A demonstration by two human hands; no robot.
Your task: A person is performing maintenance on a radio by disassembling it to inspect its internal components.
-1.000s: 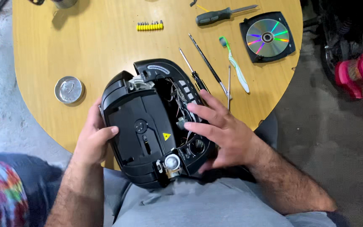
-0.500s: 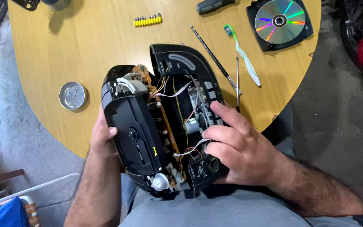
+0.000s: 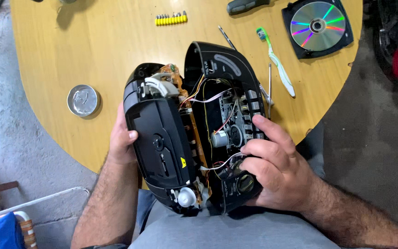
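Now | black portable stereo (image 3: 162, 138) split open, wires and circuit board exposed, at the tabletop (image 3: 70, 55) edge above the lap | left hand (image 3: 121, 143) clamped on rear shell | right hand (image 3: 272, 166) clamped on front shell | toothbrush (image 3: 275, 60), disc (image 3: 316, 25), bit strip (image 3: 171, 19) beyond

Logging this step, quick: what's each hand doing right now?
Left hand: closed on the black player's rear shell.
Right hand: closed on the player's opened front half.

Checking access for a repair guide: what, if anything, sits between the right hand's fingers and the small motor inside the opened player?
Only thin wires cross near the right hand. The silver motor lies exposed in the opened black player; nothing covers it.
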